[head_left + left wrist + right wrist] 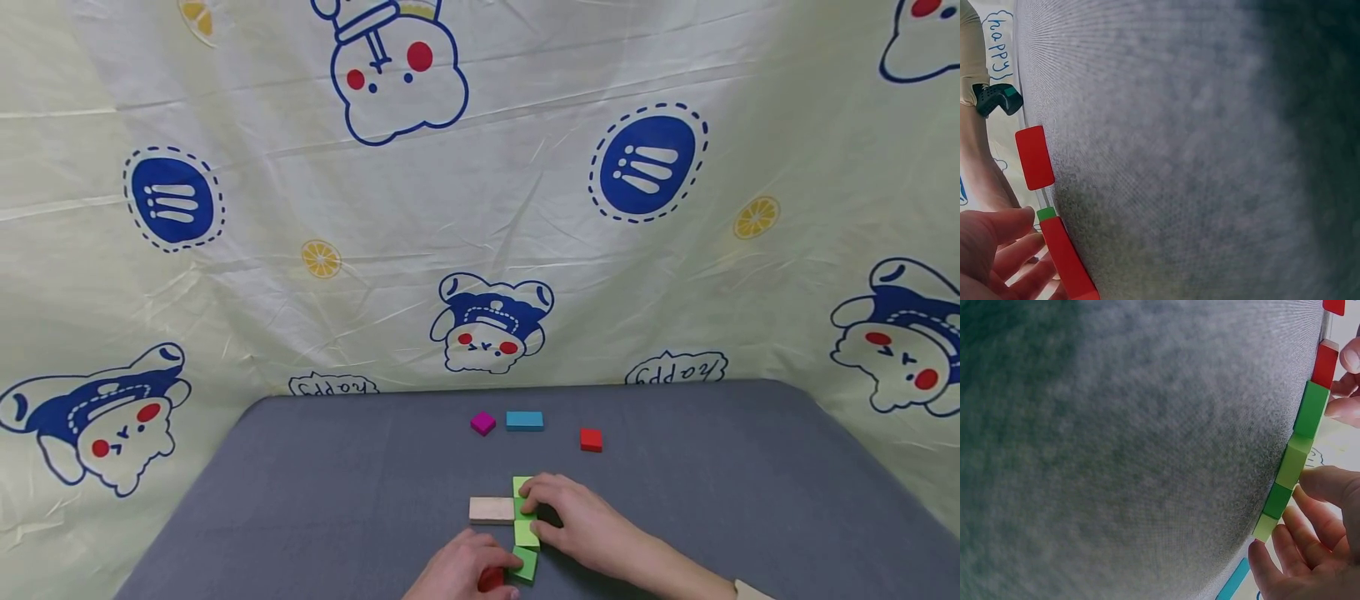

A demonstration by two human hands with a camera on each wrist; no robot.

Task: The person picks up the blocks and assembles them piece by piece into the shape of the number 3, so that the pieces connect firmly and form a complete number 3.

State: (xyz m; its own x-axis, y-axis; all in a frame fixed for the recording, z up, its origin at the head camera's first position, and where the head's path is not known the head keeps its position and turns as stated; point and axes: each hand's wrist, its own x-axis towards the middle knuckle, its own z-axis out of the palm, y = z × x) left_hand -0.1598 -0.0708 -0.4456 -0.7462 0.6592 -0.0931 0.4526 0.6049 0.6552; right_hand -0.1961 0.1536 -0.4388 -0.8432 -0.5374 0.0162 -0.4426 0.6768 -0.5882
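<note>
In the head view, light green blocks (527, 534) and darker green blocks (528, 566) form a front-to-back row. A pale wooden block (491, 511) lies against its left side. My right hand (581, 521) bends over the row, fingertips on the upper blocks and thumb at the light green one's right edge. Nearer the front, my left hand (467, 568) holds a red block (491, 578) between thumb and fingers. Its index fingertip touches the slightly turned near green block. The right wrist view shows this red block (1325, 364) in line with the greens.
Behind the row lie a magenta block (483, 423), a blue block (524, 421) and a red square block (591, 440). Another red block (1035, 157) lies close by in the left wrist view. A printed cloth (495, 192) hangs behind the grey table (337, 467).
</note>
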